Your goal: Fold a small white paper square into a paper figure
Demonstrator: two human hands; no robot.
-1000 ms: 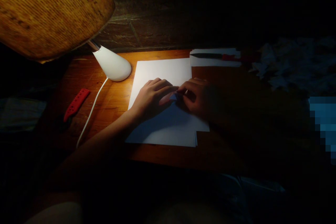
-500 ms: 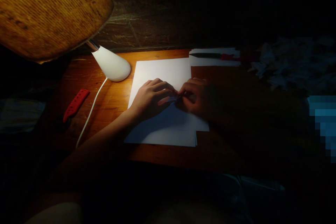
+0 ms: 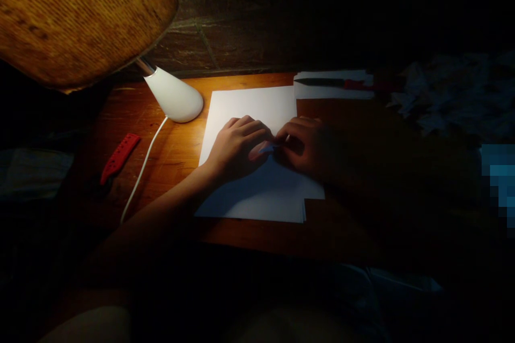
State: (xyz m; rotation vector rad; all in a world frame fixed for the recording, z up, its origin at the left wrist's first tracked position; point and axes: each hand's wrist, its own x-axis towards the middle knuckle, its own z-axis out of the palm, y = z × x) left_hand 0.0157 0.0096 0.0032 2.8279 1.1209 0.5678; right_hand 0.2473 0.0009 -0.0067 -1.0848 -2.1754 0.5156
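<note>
My left hand (image 3: 241, 147) and my right hand (image 3: 306, 144) meet over a stack of white paper sheets (image 3: 245, 201) on the wooden table. Between their fingertips is a small piece of folded paper (image 3: 267, 146), partly hidden and in shadow. The left fingers are bent, with thumb and forefinger closed on the paper's left part. Thumb and forefinger of my right hand pinch its right end. Much of the right hand and its forearm is dark.
A lamp with a white base (image 3: 177, 97) and woven shade (image 3: 88, 16) stands at left, its cord (image 3: 147, 166) running forward. Nearby lies a red perforated handle (image 3: 119, 156). A knife (image 3: 322, 82) rests on paper strips (image 3: 333, 94) behind. Folded paper pieces (image 3: 434, 96) are heaped at right.
The left fingers have curled in slightly around the folded paper, and both hands stay together over the sheets. The whole view has shifted a little.
</note>
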